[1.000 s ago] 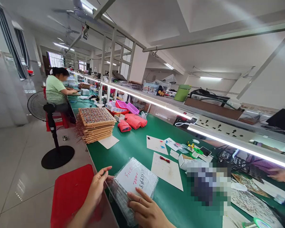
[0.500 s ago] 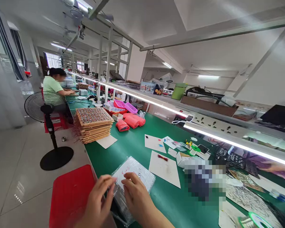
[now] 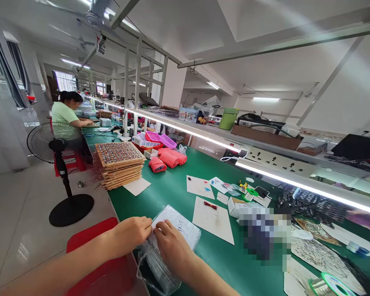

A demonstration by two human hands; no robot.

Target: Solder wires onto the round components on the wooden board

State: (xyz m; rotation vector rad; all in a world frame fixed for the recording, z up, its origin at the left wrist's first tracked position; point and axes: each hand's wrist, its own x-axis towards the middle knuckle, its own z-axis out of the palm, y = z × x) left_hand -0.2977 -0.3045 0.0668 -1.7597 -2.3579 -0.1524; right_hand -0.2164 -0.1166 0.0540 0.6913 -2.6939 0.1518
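Observation:
A flat package (image 3: 185, 230) in clear plastic lies on the green table in front of me; black handwriting shows on its white top. My left hand (image 3: 137, 230) is closed at the package's left edge, its fingertips pinched together on the clear plastic. Beside it, with fingers bent and pressed together over the package, is my right hand (image 3: 172, 246), pinching the plastic too. Loose clear plastic bag (image 3: 148, 263) hangs out below my hands towards the table's near edge. The exact bit of plastic between the fingertips is hidden.
A red stool (image 3: 101, 271) stands at the table's near edge. Stacked wooden boards (image 3: 121, 164), red wrapped bundles (image 3: 169, 157) and paper sheets (image 3: 212, 220) lie on the table. At right is a solder wire spool (image 3: 328, 284). A floor fan (image 3: 60, 164) and a seated co-worker (image 3: 64, 115) are left.
Both hands have come down and together onto the package, and their fingers have closed. My left forearm now reaches in from the left across the stool. The view has shifted slightly.

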